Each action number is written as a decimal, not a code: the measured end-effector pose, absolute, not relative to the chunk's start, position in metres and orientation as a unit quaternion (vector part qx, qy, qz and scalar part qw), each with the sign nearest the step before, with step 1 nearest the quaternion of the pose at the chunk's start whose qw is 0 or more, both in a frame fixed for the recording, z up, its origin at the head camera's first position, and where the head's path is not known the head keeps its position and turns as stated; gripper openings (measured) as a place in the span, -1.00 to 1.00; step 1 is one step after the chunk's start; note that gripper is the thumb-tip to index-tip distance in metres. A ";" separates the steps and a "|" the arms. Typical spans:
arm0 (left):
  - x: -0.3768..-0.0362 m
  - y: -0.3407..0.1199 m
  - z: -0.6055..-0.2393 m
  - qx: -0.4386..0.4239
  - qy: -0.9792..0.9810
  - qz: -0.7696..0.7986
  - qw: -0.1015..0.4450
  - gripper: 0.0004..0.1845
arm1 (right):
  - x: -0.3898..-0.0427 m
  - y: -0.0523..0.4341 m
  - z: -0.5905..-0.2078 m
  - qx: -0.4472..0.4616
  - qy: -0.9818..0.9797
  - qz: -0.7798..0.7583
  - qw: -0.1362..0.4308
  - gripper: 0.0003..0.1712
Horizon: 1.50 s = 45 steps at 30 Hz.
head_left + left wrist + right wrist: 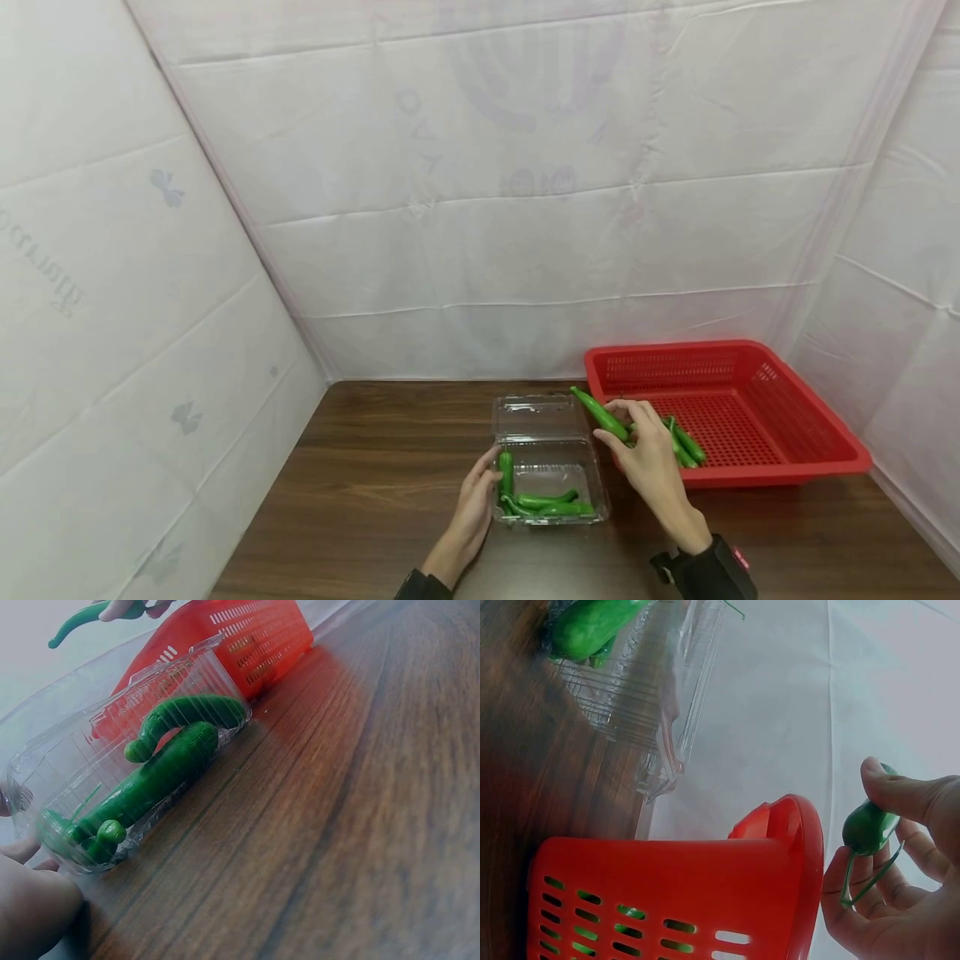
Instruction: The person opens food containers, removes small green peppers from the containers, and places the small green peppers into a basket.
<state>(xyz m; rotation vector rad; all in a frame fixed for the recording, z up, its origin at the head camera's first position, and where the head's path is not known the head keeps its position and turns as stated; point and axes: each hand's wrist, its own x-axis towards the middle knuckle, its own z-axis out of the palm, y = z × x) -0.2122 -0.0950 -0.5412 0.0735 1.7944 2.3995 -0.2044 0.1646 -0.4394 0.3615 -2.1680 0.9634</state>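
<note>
The green pepper (600, 412) is long, glossy and tapered, with a thin curved stem. It sits just right of centre in the lower half of the head view, slanting up and to the left above the near left corner of the red basket (817, 425). The right hand (648, 454) pinches it between thumb and curled fingertips; in the right wrist view the same pepper (868, 825) shows at the right edge with the thumb laid over it and its stem hanging between the fingers.

The clear plastic clamshell box (547, 475) lies open at lower centre, lid (534, 415) folded back toward the wall, several green peppers (558, 502) lying in its tray. The left hand (476, 500) rests against the box's left side, fingers loosely extended along the wall, gripping nothing that can be seen.

More peppers (686, 446) lie in the basket, partly hidden behind the right hand, so their number cannot be told. In the left wrist view only a blurred edge of the hand (30, 900) shows at lower left, and the box's peppers (161, 776) are dimmed by the ribbed plastic.

The wooden table (360, 475) shows bare wood left of the box and along the bottom edge. White sheeting closes in behind and on both sides, and the basket stands close to the right-hand sheet
</note>
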 end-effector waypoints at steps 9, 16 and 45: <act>-0.212 -0.096 -0.542 0.022 0.598 0.798 0.072 -0.30 | -0.205 0.167 -0.439 0.136 -0.836 0.383 0.369 -0.54; -0.212 -0.096 -0.541 0.025 0.601 0.796 0.068 -0.31 | -0.205 0.168 -0.440 0.139 -0.837 0.376 0.372 -0.54; -0.211 -0.095 -0.541 0.025 0.595 0.800 0.071 -0.31 | -0.211 0.185 -0.441 0.130 -0.834 0.387 0.370 -0.55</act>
